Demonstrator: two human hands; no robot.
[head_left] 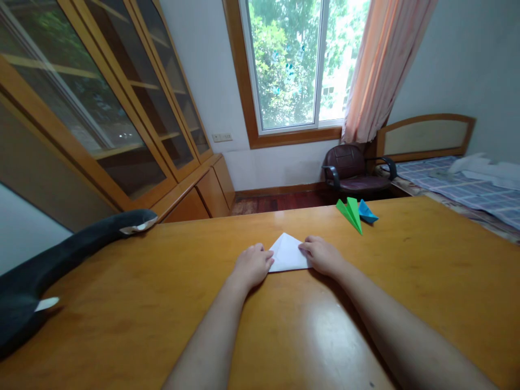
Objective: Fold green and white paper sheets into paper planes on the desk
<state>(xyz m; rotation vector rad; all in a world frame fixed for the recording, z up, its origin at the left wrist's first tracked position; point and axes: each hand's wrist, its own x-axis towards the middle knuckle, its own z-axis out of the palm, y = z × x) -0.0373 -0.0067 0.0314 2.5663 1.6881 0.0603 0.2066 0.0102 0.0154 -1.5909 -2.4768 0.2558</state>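
A white sheet of paper (287, 255), folded to a peak at its far side and with a straight near edge, lies on the wooden table (122, 303). My left hand (252, 265) is closed at the paper's left edge, thumb and fingers curled onto it. On the opposite side, my right hand (322, 254) grips the right slope, its fingertips resting on the paper. Parts of both edges are hidden under the fingers.
Toward the far right of the table are a green paper plane (352, 214) and a blue paper boat (368, 213). A dark whale-shaped toy (73, 254) lies along the left side. Beyond the table's far edge stands a maroon armchair (347, 165).
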